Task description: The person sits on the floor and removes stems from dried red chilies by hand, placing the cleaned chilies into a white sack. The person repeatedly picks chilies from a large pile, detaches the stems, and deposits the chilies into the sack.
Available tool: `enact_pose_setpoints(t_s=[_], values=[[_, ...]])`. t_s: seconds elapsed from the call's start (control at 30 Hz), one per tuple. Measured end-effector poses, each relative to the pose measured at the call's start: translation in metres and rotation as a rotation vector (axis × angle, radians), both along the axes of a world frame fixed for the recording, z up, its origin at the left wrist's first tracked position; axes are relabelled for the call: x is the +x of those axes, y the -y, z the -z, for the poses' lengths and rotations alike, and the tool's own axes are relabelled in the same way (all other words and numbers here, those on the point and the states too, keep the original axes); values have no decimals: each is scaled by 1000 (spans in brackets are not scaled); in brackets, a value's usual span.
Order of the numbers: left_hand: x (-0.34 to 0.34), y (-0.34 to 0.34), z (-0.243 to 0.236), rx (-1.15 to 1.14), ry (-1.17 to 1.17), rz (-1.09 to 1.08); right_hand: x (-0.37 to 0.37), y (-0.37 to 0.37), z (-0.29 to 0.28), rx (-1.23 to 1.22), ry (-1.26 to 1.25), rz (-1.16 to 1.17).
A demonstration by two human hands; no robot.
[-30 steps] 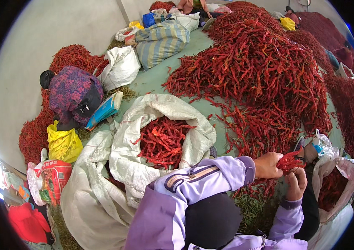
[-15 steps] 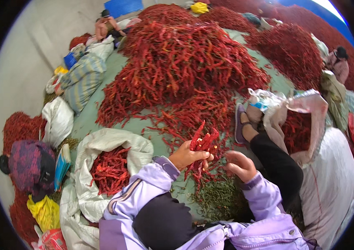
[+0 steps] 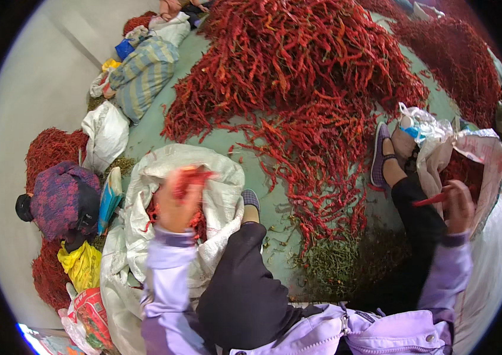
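My left hand (image 3: 175, 204), smeared by motion, is closed on a small bunch of red chillies (image 3: 195, 177). It is above the mouth of an open white woven sack (image 3: 224, 177), which holds more chillies. My right hand (image 3: 460, 208) pinches one long red chilli (image 3: 429, 200) beside an open pale sack (image 3: 490, 145) on the right, also with chillies inside. Ahead of me rises a large heap of red chillies (image 3: 298, 59), spilling toward me. Green stems (image 3: 328, 269) lie scattered on the floor between my legs.
My feet rest either side of the spilled chillies. Left stand a striped sack (image 3: 144, 77), a white sack (image 3: 106, 133) and a yellow bag (image 3: 79, 266). A person (image 3: 65, 198) in a patterned top sits there. Another chilli heap (image 3: 452, 65) lies at the far right.
My hands have moved apart: the left went left over the white sack with the chillies, the right went right to the pale sack with one chilli. The view has shifted downward.
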State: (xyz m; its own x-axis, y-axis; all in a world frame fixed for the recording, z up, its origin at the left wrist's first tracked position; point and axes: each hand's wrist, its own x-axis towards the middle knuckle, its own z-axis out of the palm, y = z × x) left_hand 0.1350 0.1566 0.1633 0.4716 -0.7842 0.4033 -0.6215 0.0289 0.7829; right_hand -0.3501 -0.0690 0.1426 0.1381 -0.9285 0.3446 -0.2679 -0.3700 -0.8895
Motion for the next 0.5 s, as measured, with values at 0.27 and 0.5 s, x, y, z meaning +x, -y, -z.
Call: enact_pose_setpoints(t_s=[0.27,0.5], values=[[96,-123,97,508,758,-462,-256,167,107,-18,-178,315],[53,-41,77,472,861,-148,-139,118,62,-223,-641,287]])
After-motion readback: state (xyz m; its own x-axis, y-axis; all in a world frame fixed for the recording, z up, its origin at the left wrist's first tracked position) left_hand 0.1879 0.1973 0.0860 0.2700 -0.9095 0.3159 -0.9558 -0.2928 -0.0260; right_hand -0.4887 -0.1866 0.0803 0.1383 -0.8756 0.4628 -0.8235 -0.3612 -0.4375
